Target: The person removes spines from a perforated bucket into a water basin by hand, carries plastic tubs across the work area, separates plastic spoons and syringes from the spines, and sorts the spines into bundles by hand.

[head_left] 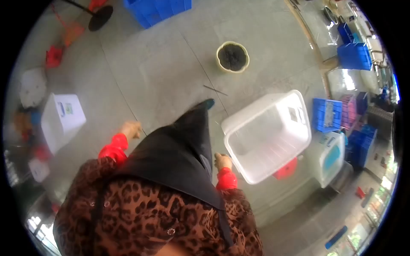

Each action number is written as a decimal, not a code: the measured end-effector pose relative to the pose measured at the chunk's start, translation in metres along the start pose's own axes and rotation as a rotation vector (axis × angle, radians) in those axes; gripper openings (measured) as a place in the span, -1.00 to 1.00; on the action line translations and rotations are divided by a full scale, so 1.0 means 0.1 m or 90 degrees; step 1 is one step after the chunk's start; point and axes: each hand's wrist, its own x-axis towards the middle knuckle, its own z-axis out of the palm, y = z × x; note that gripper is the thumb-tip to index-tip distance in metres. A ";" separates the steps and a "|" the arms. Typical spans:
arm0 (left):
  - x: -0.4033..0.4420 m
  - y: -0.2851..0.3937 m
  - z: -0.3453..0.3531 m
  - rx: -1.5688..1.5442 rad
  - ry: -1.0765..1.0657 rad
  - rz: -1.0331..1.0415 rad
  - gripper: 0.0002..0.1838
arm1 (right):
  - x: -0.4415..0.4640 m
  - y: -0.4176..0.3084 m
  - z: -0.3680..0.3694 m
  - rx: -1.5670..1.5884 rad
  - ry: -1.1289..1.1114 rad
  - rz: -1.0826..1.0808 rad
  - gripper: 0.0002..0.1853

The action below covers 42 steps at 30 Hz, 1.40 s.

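My left hand (pixel 131 129), in a red cuff, is at the left of the dark apron (pixel 171 151), its fingers curled in with nothing seen in them. My right hand (pixel 223 161), also in a red cuff, is at the apron's right side, right beside the rim of a large white plastic tub (pixel 239 160). Its fingers are curled, and what they hold, if anything, is hidden. The tub looks tilted, its opening facing up. Ahead on the floor stands a pale yellow bowl (pixel 220 62) filled with dark material. A thin stick (pixel 215 90) lies between bowl and shoe (pixel 208 103).
A blue crate (pixel 158 10) stands at the top. White containers (pixel 70 113) are at the left, near a red object (pixel 54 56). On the right are blue crates (pixel 354 56), a blue basket (pixel 326 115) and another white tub (pixel 322 170). A round black base (pixel 101 18) stands top left.
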 end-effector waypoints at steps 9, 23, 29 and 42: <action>0.43 0.21 -0.99 -0.314 0.077 0.017 -0.75 | 0.05 -1.30 -0.98 0.168 0.156 -0.317 -0.65; 0.96 1.50 -2.08 -0.519 -0.005 0.000 -0.65 | -0.11 -1.39 -1.71 0.418 0.172 -0.051 -0.55; 1.34 1.14 -2.01 -0.435 -0.017 -0.103 -0.69 | 0.04 -1.10 -0.53 0.361 0.116 -0.047 -0.49; 2.93 1.57 -2.65 -0.030 0.096 0.044 -0.54 | 0.92 -2.11 -0.63 0.677 0.063 -0.084 -0.53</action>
